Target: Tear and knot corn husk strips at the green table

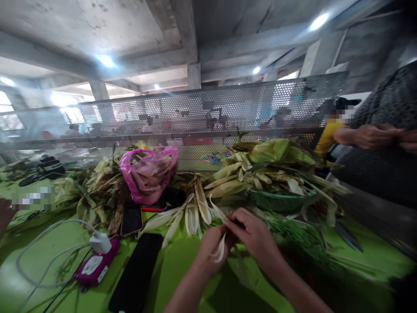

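Over the green table, my left hand (211,247) and my right hand (251,232) meet, fingers pinched together on a pale strip of corn husk (219,209). One end of the strip sticks up above my fingers, and a curled pale end hangs over the left hand. The fingertips partly hide where they grip it. Just beyond my hands lie loose dried husks (192,216). To the right of my right hand spreads a bundle of thin green strands (295,232).
A green basket (280,201) heaped with husks stands behind. A pink plastic bag (148,178) sits left of centre. Nearer are a black phone (137,274) and a purple power strip (97,265) with cables. A perforated metal screen (182,117) crosses behind; another person's hands (374,135) appear at right.
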A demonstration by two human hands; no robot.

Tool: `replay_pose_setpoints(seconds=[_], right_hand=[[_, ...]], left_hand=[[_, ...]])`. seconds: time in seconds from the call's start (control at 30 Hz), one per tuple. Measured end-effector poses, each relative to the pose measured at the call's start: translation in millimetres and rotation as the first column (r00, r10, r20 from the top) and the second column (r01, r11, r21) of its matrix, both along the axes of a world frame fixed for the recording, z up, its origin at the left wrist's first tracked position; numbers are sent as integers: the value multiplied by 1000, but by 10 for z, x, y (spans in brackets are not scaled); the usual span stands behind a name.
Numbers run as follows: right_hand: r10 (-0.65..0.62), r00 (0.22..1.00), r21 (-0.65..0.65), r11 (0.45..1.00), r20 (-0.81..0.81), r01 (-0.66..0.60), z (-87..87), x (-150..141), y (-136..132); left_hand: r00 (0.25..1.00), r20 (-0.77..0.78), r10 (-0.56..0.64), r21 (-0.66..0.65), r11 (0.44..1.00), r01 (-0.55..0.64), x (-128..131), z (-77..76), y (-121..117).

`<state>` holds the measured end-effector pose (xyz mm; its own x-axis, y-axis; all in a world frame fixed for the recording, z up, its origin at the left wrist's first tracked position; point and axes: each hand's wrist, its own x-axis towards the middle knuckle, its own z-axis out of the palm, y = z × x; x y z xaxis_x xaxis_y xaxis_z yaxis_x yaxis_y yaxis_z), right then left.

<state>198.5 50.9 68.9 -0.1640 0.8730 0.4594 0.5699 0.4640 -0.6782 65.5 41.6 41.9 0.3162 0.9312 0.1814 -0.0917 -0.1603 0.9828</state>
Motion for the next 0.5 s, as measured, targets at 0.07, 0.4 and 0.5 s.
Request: replay_pose_setpoints(seconds=[0.07, 0.4, 0.5], right_hand=[[10, 999, -70, 997, -48, -14, -3, 13, 54], [54, 996, -104, 993, -73, -62, 30, 139, 78], [28, 998, -57, 998, -49, -31, 30, 139, 94]], left_hand=[[997, -11, 80, -61, 995, -81, -31, -47, 49], [988, 69, 140, -67, 989, -135, -197, 23, 74], [991, 40, 129, -76, 989, -126, -195, 64, 44]])
